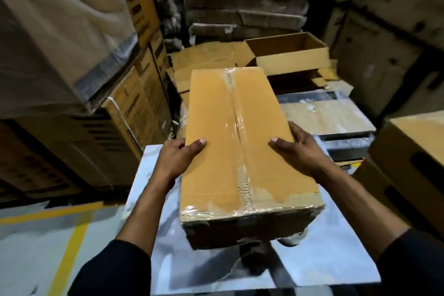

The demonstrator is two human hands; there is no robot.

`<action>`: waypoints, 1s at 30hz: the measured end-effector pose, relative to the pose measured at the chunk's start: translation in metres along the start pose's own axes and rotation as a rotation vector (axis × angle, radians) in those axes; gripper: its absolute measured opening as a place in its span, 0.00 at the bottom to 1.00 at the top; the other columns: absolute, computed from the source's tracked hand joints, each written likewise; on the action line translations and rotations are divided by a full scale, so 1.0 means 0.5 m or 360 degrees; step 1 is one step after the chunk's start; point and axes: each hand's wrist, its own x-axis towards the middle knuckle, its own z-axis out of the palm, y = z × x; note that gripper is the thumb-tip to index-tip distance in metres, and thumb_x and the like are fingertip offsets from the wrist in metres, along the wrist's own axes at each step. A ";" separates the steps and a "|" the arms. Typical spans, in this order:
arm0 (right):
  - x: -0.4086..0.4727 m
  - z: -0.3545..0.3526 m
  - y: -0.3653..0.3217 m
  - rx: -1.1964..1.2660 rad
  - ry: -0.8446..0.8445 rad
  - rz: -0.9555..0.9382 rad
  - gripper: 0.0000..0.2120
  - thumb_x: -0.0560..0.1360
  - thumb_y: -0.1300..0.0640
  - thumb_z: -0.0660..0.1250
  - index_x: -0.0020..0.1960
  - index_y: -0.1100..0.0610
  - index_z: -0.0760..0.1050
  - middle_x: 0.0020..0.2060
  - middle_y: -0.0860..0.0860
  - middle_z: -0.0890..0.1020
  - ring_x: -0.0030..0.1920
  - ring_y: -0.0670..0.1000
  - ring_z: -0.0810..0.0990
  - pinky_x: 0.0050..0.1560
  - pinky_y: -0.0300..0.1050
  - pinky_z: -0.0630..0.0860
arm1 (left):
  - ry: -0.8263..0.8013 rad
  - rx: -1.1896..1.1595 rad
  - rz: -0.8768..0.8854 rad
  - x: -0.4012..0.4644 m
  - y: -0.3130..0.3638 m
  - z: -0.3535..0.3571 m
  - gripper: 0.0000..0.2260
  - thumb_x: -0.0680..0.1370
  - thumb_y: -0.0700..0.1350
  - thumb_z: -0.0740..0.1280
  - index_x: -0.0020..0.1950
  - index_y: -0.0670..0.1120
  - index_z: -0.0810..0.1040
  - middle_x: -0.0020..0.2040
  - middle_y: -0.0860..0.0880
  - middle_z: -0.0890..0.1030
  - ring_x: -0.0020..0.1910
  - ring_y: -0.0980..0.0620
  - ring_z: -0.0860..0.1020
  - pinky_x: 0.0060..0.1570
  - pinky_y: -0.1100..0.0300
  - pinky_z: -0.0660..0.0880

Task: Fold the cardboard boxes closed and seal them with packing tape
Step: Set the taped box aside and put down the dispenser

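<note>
Head view looks down on a long closed cardboard box [240, 151] that I hold between both hands above a pale shiny table [336, 259]. My left hand [177, 156] clasps the box's left edge, thumb lying flat across the top face and the other fingers curled out of sight down the side. My right hand [300, 149] does the same on the right edge, thumb pointing inward over the top, fingers wrapped round the far side where I cannot see them. Both hands are clamped on the box, one on each long side, roughly level with each other. Clear packing tape [236, 127] runs along the centre seam from the far end to the near end, wrinkled in places, and more tape crosses the near edge and folds down over the dark front face. The flaps lie shut under it. The near end of the box hangs over the table; whether its underside touches the surface I cannot tell. Beyond it sits an open box [288, 55] with its flaps up, resting among flattened cardboard sheets [204, 60]. Printed cartons [134, 108] are stacked to my left, another carton [413, 151] stands to my right, and a yellow floor line [69, 247] runs along the floor at lower left
</note>
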 end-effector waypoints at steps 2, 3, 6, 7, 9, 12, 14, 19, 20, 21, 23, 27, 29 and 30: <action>-0.034 -0.096 -0.031 -0.0051 0.0044 -0.0013 0.20 0.77 0.53 0.75 0.66 0.46 0.75 0.56 0.47 0.86 0.55 0.49 0.86 0.55 0.48 0.82 | -0.0088 -0.0034 0.0058 -0.023 0.049 0.073 0.17 0.76 0.53 0.78 0.32 0.45 0.83 0.34 0.46 0.84 0.34 0.48 0.82 0.37 0.53 0.76; -0.049 -0.140 -0.045 -0.0081 0.0069 -0.0013 0.19 0.77 0.53 0.75 0.65 0.44 0.75 0.55 0.46 0.86 0.54 0.48 0.86 0.53 0.46 0.82 | -0.0139 -0.0050 0.0072 -0.030 0.068 0.108 0.16 0.76 0.53 0.78 0.33 0.47 0.85 0.35 0.47 0.85 0.35 0.48 0.83 0.38 0.53 0.77; -0.093 -0.302 -0.073 -0.0148 0.0140 0.0023 0.19 0.78 0.58 0.74 0.67 0.51 0.75 0.53 0.48 0.86 0.51 0.48 0.87 0.46 0.38 0.82 | -0.0304 -0.0096 0.0168 -0.052 0.127 0.244 0.13 0.76 0.54 0.78 0.43 0.43 0.88 0.42 0.42 0.88 0.40 0.46 0.86 0.42 0.51 0.79; -0.109 -0.366 -0.080 -0.0185 0.0176 0.0020 0.20 0.77 0.59 0.74 0.68 0.54 0.75 0.54 0.50 0.87 0.51 0.49 0.87 0.46 0.38 0.82 | -0.0352 -0.0115 0.0193 -0.060 0.148 0.302 0.14 0.76 0.54 0.78 0.44 0.42 0.88 0.42 0.42 0.88 0.41 0.45 0.86 0.42 0.51 0.79; -0.136 -0.488 -0.088 -0.0302 0.0231 0.0055 0.20 0.77 0.57 0.74 0.68 0.53 0.76 0.54 0.51 0.87 0.50 0.49 0.87 0.45 0.38 0.82 | -0.0411 -0.0119 0.0238 -0.078 0.190 0.418 0.13 0.76 0.53 0.78 0.43 0.43 0.87 0.39 0.48 0.88 0.38 0.49 0.86 0.39 0.55 0.79; -0.170 -0.679 -0.077 -0.0430 0.0268 0.0096 0.17 0.79 0.56 0.73 0.66 0.53 0.78 0.54 0.52 0.87 0.48 0.48 0.86 0.43 0.37 0.80 | -0.0504 -0.0130 0.0239 -0.098 0.244 0.602 0.17 0.73 0.57 0.79 0.45 0.43 0.86 0.40 0.47 0.88 0.41 0.45 0.87 0.41 0.47 0.84; -0.188 -0.809 -0.068 -0.0466 0.0308 0.0125 0.15 0.79 0.58 0.72 0.65 0.55 0.79 0.54 0.53 0.86 0.45 0.45 0.84 0.41 0.34 0.78 | -0.0571 -0.0150 0.0279 -0.111 0.283 0.732 0.31 0.66 0.68 0.79 0.48 0.39 0.86 0.46 0.39 0.87 0.47 0.36 0.86 0.49 0.34 0.82; -0.248 -1.126 -0.017 -0.0484 0.0356 0.0191 0.16 0.81 0.60 0.70 0.68 0.55 0.78 0.57 0.60 0.84 0.52 0.54 0.78 0.48 0.42 0.76 | -0.0640 -0.0054 0.0311 -0.171 0.366 1.045 0.26 0.67 0.68 0.76 0.32 0.45 0.79 0.30 0.53 0.81 0.37 0.44 0.83 0.42 0.42 0.83; -0.257 -1.176 -0.005 -0.0473 0.0350 0.0210 0.17 0.81 0.60 0.70 0.69 0.54 0.78 0.61 0.62 0.83 0.53 0.55 0.79 0.52 0.46 0.75 | -0.0647 -0.0038 0.0311 -0.182 0.375 1.096 0.28 0.65 0.70 0.75 0.31 0.45 0.79 0.30 0.53 0.81 0.36 0.45 0.83 0.42 0.42 0.83; -0.260 -1.218 0.006 -0.0468 0.0339 0.0224 0.17 0.81 0.61 0.69 0.69 0.54 0.77 0.63 0.63 0.81 0.54 0.54 0.80 0.54 0.47 0.75 | -0.0644 -0.0018 0.0327 -0.191 0.379 1.138 0.28 0.65 0.71 0.75 0.31 0.45 0.79 0.29 0.52 0.80 0.35 0.46 0.82 0.41 0.44 0.81; -0.268 -1.292 0.025 -0.0485 0.0321 0.0241 0.18 0.81 0.62 0.68 0.70 0.54 0.76 0.64 0.63 0.80 0.54 0.52 0.82 0.51 0.41 0.79 | -0.0626 0.0031 0.0341 -0.207 0.380 1.219 0.27 0.69 0.69 0.75 0.30 0.46 0.76 0.27 0.52 0.77 0.30 0.48 0.78 0.35 0.49 0.77; -0.266 -1.373 0.067 -0.0537 0.0261 0.0274 0.16 0.82 0.62 0.67 0.69 0.53 0.76 0.65 0.65 0.79 0.56 0.54 0.79 0.54 0.44 0.77 | -0.0549 0.0129 0.0357 -0.226 0.386 1.313 0.26 0.72 0.67 0.75 0.33 0.47 0.73 0.30 0.47 0.75 0.30 0.48 0.76 0.35 0.54 0.68; -0.258 -1.397 0.082 -0.0513 0.0220 0.0311 0.15 0.80 0.60 0.70 0.65 0.49 0.78 0.64 0.65 0.79 0.56 0.57 0.78 0.57 0.51 0.74 | -0.0525 0.0160 0.0367 -0.227 0.391 1.338 0.25 0.73 0.67 0.74 0.33 0.48 0.72 0.31 0.47 0.75 0.31 0.47 0.77 0.36 0.54 0.68; -0.254 -1.408 0.092 -0.0496 0.0190 0.0345 0.15 0.79 0.57 0.72 0.65 0.49 0.79 0.62 0.65 0.80 0.54 0.58 0.77 0.55 0.51 0.73 | -0.0511 0.0185 0.0365 -0.228 0.394 1.347 0.25 0.73 0.66 0.74 0.32 0.49 0.71 0.30 0.47 0.75 0.32 0.47 0.77 0.36 0.55 0.68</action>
